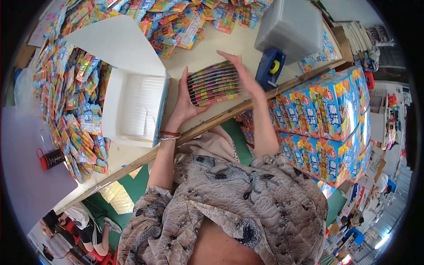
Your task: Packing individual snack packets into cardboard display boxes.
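Above the table, my left hand (185,99) grips a stack of flat, colourful candy packets (213,84) by its left side, thumb up along the edge. The packets lie face to face with their edges lined up. At the stack's right end is my right hand (246,75), slightly blurred, with fingers stretched out. Whether its palm presses on the packets I cannot tell. Just left of my left hand stands an open box (128,106), white inside, its lid flap (117,39) raised. A few pale slips lie inside it.
Loose packets (66,88) heap up left of the box and along the far side (176,26). A blue tape dispenser (270,68) and stacked clear plastic trays (291,31) stand at right. Beyond the wooden table edge (212,119), printed boxes (327,110) are piled. A black-and-red bottle (51,159) is far left.
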A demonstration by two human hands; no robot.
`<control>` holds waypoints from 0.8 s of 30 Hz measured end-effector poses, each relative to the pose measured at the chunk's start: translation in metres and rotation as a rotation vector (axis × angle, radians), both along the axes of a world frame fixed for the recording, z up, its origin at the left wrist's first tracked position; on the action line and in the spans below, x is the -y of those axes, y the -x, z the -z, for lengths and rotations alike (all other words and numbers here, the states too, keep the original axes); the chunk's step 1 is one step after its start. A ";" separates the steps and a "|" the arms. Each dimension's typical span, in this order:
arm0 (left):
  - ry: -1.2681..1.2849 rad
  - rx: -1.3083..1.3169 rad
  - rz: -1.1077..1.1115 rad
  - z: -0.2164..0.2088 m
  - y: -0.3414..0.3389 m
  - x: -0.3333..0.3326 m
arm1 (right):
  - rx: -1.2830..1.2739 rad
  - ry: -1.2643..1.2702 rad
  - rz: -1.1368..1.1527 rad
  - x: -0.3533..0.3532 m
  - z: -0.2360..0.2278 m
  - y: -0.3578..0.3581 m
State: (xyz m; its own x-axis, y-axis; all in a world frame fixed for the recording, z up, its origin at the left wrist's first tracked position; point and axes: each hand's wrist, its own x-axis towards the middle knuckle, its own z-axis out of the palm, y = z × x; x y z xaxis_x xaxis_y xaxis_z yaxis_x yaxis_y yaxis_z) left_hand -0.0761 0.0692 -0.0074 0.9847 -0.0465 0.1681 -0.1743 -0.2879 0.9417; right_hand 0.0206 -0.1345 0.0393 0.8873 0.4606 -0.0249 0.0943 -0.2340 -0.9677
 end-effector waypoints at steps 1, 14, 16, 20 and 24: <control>0.000 -0.002 0.007 -0.001 0.000 -0.001 | -0.002 0.000 0.007 -0.004 0.000 0.010; 0.036 -0.051 0.055 -0.007 0.015 -0.005 | -0.291 -0.490 0.128 0.003 0.020 0.033; 0.034 -0.079 0.069 -0.009 0.013 -0.006 | -0.302 -0.477 0.119 0.007 0.018 0.033; 0.000 -0.119 0.063 -0.005 0.015 -0.006 | -0.332 -0.603 0.058 0.021 0.025 0.034; -0.092 -0.075 0.095 -0.009 0.014 -0.007 | -0.304 -0.616 0.053 0.026 0.027 0.036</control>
